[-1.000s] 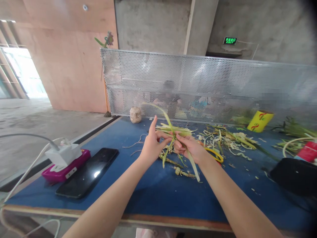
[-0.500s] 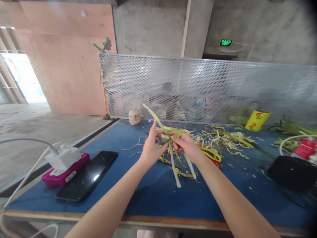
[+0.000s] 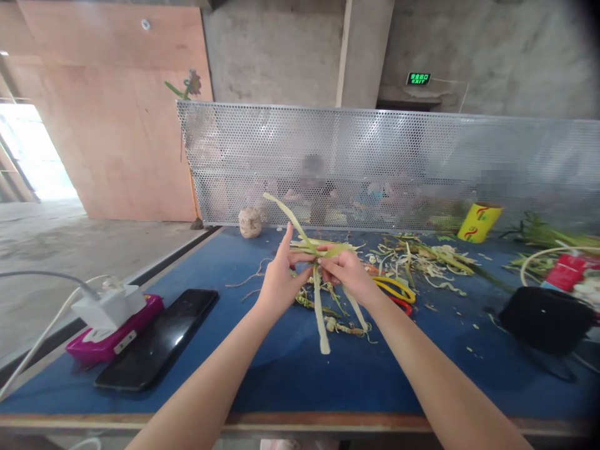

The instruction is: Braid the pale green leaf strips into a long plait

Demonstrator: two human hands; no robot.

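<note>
Pale green leaf strips (image 3: 320,312) cross between my hands above the blue table. My left hand (image 3: 284,275) pinches them near the crossing, its index finger raised along one strip that slants up to the left. Close beside it, my right hand (image 3: 344,272) grips the same strips with its fingers curled in. Two strip ends hang down below the fingers. The exact crossing point is partly hidden by my fingertips. Under the hands lie a braided-looking plant piece (image 3: 347,327) and yellow- and red-handled scissors (image 3: 396,290).
A black phone (image 3: 159,340) and a magenta power strip (image 3: 100,344) lie at left. Plant scraps (image 3: 431,256) cover the back right, near a yellow roll (image 3: 480,222) and a black pouch (image 3: 546,319). A carved pale lump (image 3: 250,222) stands before the perforated metal screen (image 3: 262,137).
The view has shifted slightly to the right. Both hands keep hold of the strips, and the hanging strip now shows its broad side more.
</note>
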